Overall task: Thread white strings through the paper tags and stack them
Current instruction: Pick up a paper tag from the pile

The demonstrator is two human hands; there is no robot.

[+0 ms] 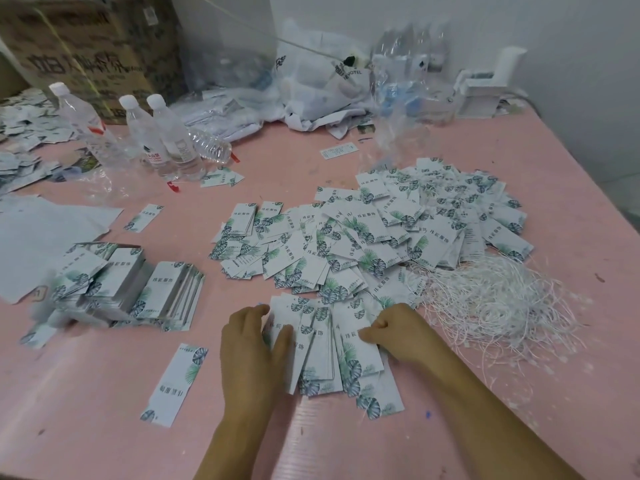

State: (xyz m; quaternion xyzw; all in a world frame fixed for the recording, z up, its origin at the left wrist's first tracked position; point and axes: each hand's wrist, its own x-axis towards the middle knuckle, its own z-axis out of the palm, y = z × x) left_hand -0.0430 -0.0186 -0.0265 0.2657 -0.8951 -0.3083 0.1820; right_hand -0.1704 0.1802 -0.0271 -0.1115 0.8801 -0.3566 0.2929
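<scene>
A fanned bunch of white paper tags with green leaf print [325, 355] lies on the pink table in front of me. My left hand [251, 355] holds the bunch's left edge, thumb on top. My right hand [398, 336] rests on its right side with curled fingers pinching a tag. Behind lies a wide loose heap of tags [381, 230]. A tangle of white strings [495, 299] sits to the right of my right hand. Neat stacks of tags [138, 289] stand at the left. A single tag [176, 386] lies near my left arm.
Several water bottles [152, 133] stand at the back left beside a cardboard box [86, 46]. Plastic bags [311, 81] and a white holder [485, 88] line the back wall. A grey sheet [41, 237] lies at the left. The table's right edge [588, 188] runs diagonally.
</scene>
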